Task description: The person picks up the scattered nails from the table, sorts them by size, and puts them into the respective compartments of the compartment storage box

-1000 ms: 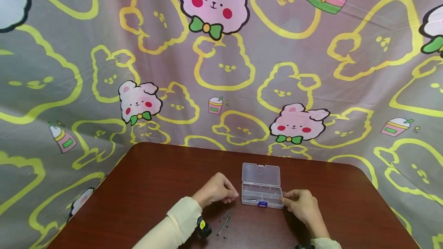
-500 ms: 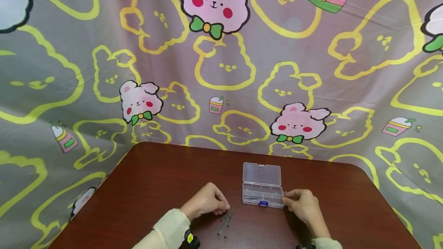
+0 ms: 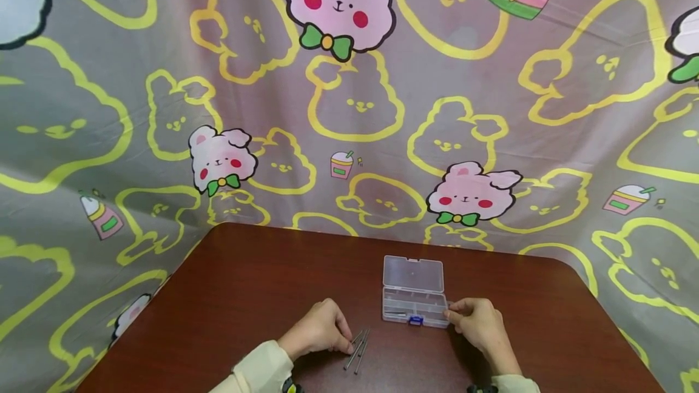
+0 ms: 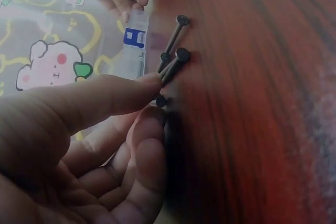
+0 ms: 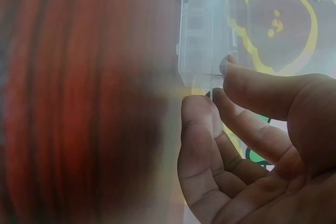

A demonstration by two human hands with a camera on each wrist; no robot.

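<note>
Several thin grey metal nails (image 3: 360,353) with round heads lie loosely crossed on the table, left of the box. My left hand (image 3: 322,329) is at their left side. In the left wrist view, its thumb and a finger stand either side of one nail's head (image 4: 160,100) and seem to pinch it; the shaft is hidden. The clear plastic compartment box (image 3: 431,322) stands with its lid (image 3: 412,275) raised at the back and a blue latch (image 3: 416,321) in front. At least one nail lies in its front left compartment. My right hand (image 3: 480,326) grips the box's right end.
The brown wooden table (image 3: 262,284) reaches back to a grey patterned cloth (image 3: 366,199), which hangs behind and at both sides. Bare tabletop lies left of the left hand and right of the right hand.
My left hand has come away from the box's left side, moving left and toward me to the loose nails. The right hand and box have stayed in place.
</note>
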